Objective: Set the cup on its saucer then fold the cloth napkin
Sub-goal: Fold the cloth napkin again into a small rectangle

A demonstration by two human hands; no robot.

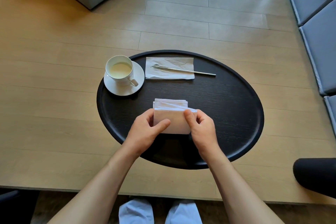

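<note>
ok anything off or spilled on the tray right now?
No spill. The cup sits upright but off-centre on its saucer. The cloth napkin, held by both hands, has uneven layers at its far edge, mid-fold.

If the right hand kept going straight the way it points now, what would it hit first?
The right hand points up-left across the cloth napkin it pinches. Beyond that, probably the saucer and cup, though depth is unclear.

free: tray (pixel 227 107) right half | blocked: cup (pixel 120 69) far-left, fork (pixel 183 70) far-centre
</note>
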